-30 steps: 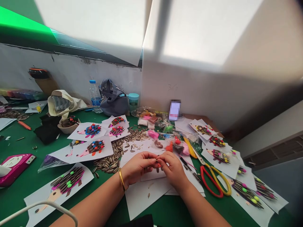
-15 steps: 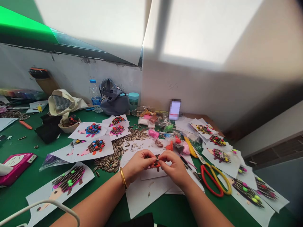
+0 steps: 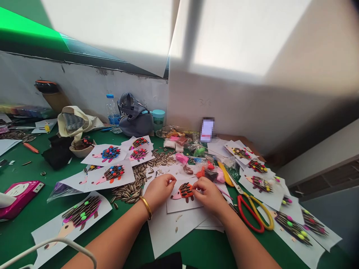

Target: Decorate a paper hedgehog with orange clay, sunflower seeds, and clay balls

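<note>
Centre of frame: the left hand (image 3: 159, 189) rests with curled fingers on the near-left edge of a small white paper card bearing an orange clay hedgehog studded with striped sunflower seeds (image 3: 183, 191); fingers drawn together, and whether they pinch a seed cannot be told. The right hand (image 3: 209, 194) touches the hedgehog's right side, fingertips pressed close at the clay, nothing visibly clamped. The card lies on loose white sheets (image 3: 171, 228) over the green table covering (image 3: 22, 228). Judged progress: the orange body already carries several rows of seeds; no coloured beads on it yet (the finished pieces have them), so it looks partly done. Finished hedgehog cards lie at left (image 3: 81, 216), centre-left (image 3: 112, 173) and along the right edge (image 3: 293, 228). A heap of loose striped sunflower seeds (image 3: 131, 190) sits just left of the left hand. Containers: a shallow beige bowl (image 3: 81, 147) at left holds dark bits with coloured dots; a clear plastic water bottle with blue cap (image 3: 112, 114) stands at the wall, contents unclear; clear bags (image 3: 179, 136) at upper centre hold clay lumps. Red-and-yellow-handled scissors (image 3: 254, 215) lie right of the right hand.
</note>
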A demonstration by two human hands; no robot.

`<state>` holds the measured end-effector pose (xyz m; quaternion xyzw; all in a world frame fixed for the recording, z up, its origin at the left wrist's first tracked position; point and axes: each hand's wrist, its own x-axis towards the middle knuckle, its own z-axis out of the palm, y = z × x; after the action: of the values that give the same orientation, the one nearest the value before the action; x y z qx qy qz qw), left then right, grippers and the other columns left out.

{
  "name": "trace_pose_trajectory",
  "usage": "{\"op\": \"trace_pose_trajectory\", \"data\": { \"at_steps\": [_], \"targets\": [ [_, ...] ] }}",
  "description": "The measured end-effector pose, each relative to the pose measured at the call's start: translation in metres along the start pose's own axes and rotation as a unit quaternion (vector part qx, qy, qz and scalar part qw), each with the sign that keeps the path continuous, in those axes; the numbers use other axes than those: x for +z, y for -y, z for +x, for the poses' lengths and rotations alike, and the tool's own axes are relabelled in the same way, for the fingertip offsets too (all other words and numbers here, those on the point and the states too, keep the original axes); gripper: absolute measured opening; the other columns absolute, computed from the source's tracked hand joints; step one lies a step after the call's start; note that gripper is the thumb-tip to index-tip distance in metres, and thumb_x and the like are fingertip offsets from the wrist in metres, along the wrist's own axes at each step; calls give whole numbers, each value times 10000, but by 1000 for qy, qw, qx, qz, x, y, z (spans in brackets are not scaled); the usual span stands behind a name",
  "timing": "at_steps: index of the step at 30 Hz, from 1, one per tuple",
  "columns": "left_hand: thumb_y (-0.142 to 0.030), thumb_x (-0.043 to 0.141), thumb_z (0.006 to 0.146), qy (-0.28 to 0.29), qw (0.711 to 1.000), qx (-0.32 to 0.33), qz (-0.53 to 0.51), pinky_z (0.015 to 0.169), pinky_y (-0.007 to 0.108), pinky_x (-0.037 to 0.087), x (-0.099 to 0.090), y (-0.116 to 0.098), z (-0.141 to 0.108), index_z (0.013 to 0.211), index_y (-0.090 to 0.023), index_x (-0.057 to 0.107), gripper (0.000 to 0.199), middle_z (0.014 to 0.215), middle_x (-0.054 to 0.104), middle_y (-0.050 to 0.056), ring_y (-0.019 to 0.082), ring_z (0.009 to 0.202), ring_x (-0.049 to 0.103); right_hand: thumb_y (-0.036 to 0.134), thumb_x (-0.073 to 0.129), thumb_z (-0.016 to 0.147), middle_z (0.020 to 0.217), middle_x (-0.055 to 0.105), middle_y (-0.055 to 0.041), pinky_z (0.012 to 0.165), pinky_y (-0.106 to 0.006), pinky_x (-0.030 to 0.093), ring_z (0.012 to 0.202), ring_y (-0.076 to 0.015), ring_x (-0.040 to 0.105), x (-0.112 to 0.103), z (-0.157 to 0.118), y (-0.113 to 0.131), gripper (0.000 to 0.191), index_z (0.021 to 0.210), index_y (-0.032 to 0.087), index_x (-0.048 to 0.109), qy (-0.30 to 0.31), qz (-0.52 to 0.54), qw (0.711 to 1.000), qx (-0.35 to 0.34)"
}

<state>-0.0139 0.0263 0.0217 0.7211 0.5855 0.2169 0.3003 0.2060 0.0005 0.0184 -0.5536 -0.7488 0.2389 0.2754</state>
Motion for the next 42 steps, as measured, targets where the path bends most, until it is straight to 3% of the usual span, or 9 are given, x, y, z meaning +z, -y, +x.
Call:
{"op": "trace_pose_trajectory", "data": {
  "at_steps": [5, 19, 24, 28, 30, 32, 35, 37, 42],
  "targets": [
    [-272, 463, 879, 14, 998, 6, 61, 831, 322, 439, 1, -1, 0, 998, -230, 722, 288, 1076, 724, 63, 241, 997, 640, 147, 592, 824, 799, 596, -23, 722, -273, 418, 813, -171, 562, 4, 0, 2, 154, 732, 213, 697, 1, -25, 1000, -13],
    [-277, 457, 880, 19, 997, 8, 79, 816, 316, 457, 1, -2, -1, 986, -230, 728, 295, 1040, 734, 59, 236, 967, 652, 135, 620, 828, 837, 614, -23, 731, -279, 367, 810, -165, 549, 10, -1, 4, 104, 780, 200, 684, -1, -163, 984, -73],
    [-262, 479, 858, 12, 1000, 6, 21, 841, 327, 459, 1, 0, 1, 975, -216, 729, 280, 1033, 732, 60, 234, 963, 646, 145, 622, 834, 840, 618, -23, 735, -282, 358, 822, -167, 550, 10, -1, 5, 97, 782, 198, 684, 6, -178, 982, -65],
    [-260, 528, 831, 7, 987, -30, -161, 748, 283, 482, 2, 0, 4, 913, -197, 717, 215, 905, 717, 53, 195, 856, 643, 158, 622, 838, 836, 617, -27, 743, -287, 372, 825, -173, 555, 8, -1, 2, 104, 762, 199, 680, 8, -164, 985, -54],
    [-294, 541, 845, 27, 943, -96, -318, 559, 226, 447, 0, -4, 3, 933, -183, 697, 210, 737, 652, 19, 140, 658, 602, 172, 627, 842, 836, 618, -29, 763, -297, 384, 841, -183, 559, 5, -1, 0, 105, 755, 203, 678, 5, -140, 989, -49],
    [-310, 566, 855, 56, 855, -170, -487, 443, 177, 369, -4, -7, 1, 973, -169, 671, 211, 659, 574, -19, 85, 534, 532, 197, 626, 854, 835, 616, -31, 777, -309, 396, 853, -194, 560, 2, -1, -2, 108, 757, 208, 671, -14, -107, 993, -47],
    [-275, 563, 883, 107, 699, -226, -671, 571, 172, 493, -9, -10, -1, 1005, -124, 644, 210, 748, 611, 26, 92, 658, 619, 243, 587, 890, 830, 607, -40, 776, -325, 411, 851, -206, 556, 0, -3, 0, 124, 803, 213, 671, -65, -63, 994, -66],
    [-291, 507, 924, 141, 627, -235, -730, 769, 255, 554, -10, -10, -3, 1041, -94, 627, 258, 870, 657, 101, 152, 830, 674, 262, 548, 916, 838, 603, -48, 776, -333, 416, 850, -209, 552, 2, -5, 4, 151, 857, 216, 679, -97, -40, 990, -89],
    [-398, 461, 951, 209, 564, -213, -770, 913, 372, 533, -6, -12, -6, 1157, -81, 574, 395, 1048, 666, 159, 217, 928, 686, 270, 517, 934, 898, 606, -66, 785, -348, 422, 858, -215, 548, 10, -9, 18, 229, 1100, 249, 674, -111, -30, 985, -132]
  ]
}}
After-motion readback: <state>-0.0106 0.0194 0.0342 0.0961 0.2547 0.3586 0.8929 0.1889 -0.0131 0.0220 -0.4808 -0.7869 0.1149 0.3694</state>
